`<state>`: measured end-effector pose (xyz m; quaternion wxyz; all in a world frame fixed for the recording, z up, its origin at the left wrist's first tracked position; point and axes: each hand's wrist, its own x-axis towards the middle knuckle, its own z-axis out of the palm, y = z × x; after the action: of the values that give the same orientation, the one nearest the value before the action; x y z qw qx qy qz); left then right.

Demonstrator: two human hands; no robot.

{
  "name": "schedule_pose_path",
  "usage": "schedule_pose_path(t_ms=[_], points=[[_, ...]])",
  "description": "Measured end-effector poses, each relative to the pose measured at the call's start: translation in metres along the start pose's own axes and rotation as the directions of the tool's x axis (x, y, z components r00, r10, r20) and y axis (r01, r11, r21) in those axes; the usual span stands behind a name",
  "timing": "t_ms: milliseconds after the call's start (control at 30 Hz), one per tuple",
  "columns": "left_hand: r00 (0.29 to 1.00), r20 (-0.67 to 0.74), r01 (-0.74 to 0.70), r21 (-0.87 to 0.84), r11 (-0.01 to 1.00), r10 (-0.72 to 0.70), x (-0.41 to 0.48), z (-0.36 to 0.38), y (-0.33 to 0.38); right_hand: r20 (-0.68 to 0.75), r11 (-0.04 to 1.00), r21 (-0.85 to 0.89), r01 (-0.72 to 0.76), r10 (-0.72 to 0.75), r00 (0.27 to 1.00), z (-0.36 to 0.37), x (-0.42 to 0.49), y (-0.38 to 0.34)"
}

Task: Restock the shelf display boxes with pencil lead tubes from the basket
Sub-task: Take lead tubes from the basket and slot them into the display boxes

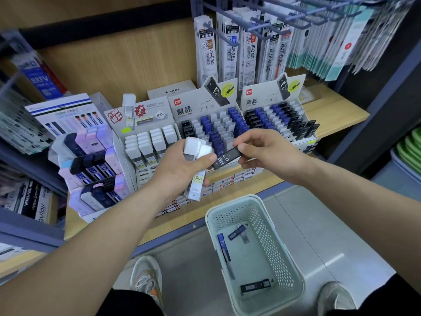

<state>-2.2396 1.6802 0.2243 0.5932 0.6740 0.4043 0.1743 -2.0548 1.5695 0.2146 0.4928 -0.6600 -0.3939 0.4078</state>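
The left hand [180, 165] has its fingers curled around white-capped tubes [196, 149] marked "100". The right hand [271, 153] fingers pinch a black tube [227, 158] reading "HB 0.7", in front of the "deli" display box [189, 106]. More tubes [255, 286] lie in the basket [230, 208].

2 hands meet above the lead-tube shelf, with a black tube between them.
The left hand [182, 166] grips a bundle of white-capped lead tubes [196, 149]. The right hand [270, 153] pinches a black HB 0.7 tube [228, 158] by its upper end, and the lower end sits at the left thumb. Behind them on the wooden shelf [337, 110] stand a white-capped display box [145, 115], a left deli box [189, 107] and a right deli box [257, 100]. Below, a pale green basket [256, 201] on the floor holds at least 3 tubes, including a blue tube [222, 244].
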Motion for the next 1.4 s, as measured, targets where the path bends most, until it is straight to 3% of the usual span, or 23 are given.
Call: schedule_pose_path(t_ms=[233, 533, 867, 933, 1067, 1200, 1333, 1400], points=[[1.000, -0.009, -0.019, -0.001, 1.000, 0.019, 0.006, 0.018, 0.010, -0.080, 0.983, 0.181, -0.006, 0.021, 0.997, -0.012, -0.008, 0.003], [0.996, 0.053, -0.078, 0.050, 0.996, 0.076, 0.017, 0.043, 0.025, -0.242, 0.985, 0.172, 0.031, 0.011, 0.970, -0.032, -0.026, 0.009], [0.977, 0.102, -0.197, 0.086, 0.977, 0.188, 0.026, 0.085, 0.032, 0.040, 0.996, 0.047, -0.077, 0.075, 0.996, -0.056, -0.048, 0.010], [0.978, 0.102, -0.195, 0.130, 0.972, 0.183, 0.030, 0.090, 0.030, 0.033, 0.997, -0.015, -0.073, 0.073, 0.997, -0.069, -0.052, 0.009], [0.974, 0.162, -0.191, 0.191, 0.963, 0.161, 0.039, 0.095, 0.029, -0.245, 0.996, -0.043, -0.079, 0.066, 0.967, -0.108, -0.045, 0.014], [0.971, 0.197, -0.176, 0.199, 0.964, 0.136, 0.044, 0.101, 0.028, -0.537, 0.989, -0.144, -0.042, -0.043, 0.842, -0.150, -0.019, 0.021], [0.968, 0.205, -0.183, 0.188, 0.965, 0.144, 0.050, 0.101, 0.023, -0.683, 0.962, -0.271, -0.016, -0.180, 0.708, -0.179, 0.012, 0.028], [0.967, 0.212, -0.179, 0.184, 0.966, 0.139, 0.051, 0.100, 0.020, -0.678, 0.924, -0.376, -0.066, -0.226, 0.699, -0.185, 0.026, 0.035]])
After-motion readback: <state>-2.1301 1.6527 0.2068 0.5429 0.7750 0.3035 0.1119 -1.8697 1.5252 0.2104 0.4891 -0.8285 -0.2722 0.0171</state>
